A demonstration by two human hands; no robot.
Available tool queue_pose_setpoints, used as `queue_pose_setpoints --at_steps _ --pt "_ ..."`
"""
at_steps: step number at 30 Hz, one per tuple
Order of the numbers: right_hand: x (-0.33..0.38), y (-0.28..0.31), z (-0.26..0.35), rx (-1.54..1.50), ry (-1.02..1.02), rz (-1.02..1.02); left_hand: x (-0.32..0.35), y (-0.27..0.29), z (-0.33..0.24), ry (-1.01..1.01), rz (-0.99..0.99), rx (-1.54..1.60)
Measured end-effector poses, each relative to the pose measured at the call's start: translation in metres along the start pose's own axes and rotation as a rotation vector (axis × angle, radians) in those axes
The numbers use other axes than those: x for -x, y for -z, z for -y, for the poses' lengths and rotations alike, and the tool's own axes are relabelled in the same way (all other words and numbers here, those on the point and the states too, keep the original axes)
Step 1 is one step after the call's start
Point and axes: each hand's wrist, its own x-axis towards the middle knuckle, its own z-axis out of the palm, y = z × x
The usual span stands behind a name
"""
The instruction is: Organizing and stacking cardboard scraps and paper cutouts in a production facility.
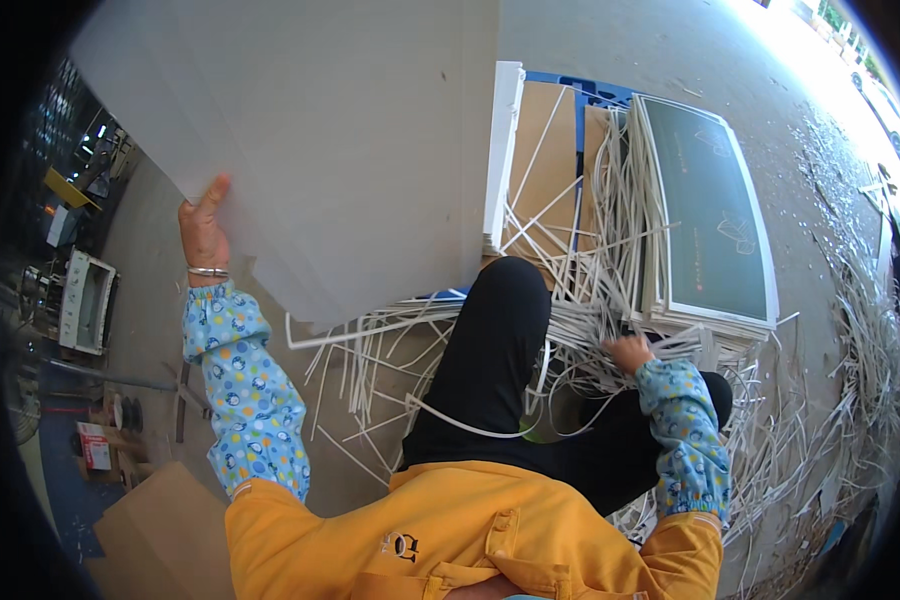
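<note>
My left hand (207,222), with a bracelet at its wrist, grips the lower left edge of a large whitish-grey sheet (340,130). The thumb lies on the face of the sheet, and the other fingers are behind it. This raised sheet fills the upper left and hides what lies beneath. My right hand (630,352) is low beside my knee, its fingers curled at a tangle of white paper strips (595,318). Just beyond that hand stands a stack of printed green sheets with white borders (712,210).
A blue pallet (602,92) bears brown cardboard (542,135) and a white stack (503,150). Loose strips (370,365) spread around my legs, and a heap of shredded strips (865,340) lies along the right. At left are a white frame-like box (86,302) and a cardboard piece (165,530).
</note>
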Motion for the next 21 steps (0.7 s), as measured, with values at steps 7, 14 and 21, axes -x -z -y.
queue_pose_setpoints --at_steps 7,14,21 --pt "0.055 0.007 0.024 -0.098 0.021 0.516 -0.003 -0.025 -0.032 -0.082 -0.207 0.115" --pt "0.095 0.108 0.021 -0.296 -0.188 -0.531 -0.012 -0.085 -0.082 -0.189 -0.099 -0.009" --pt "0.140 0.224 0.017 -0.181 -0.057 -1.315 -0.013 -0.203 -0.080 -0.455 0.362 -0.702"
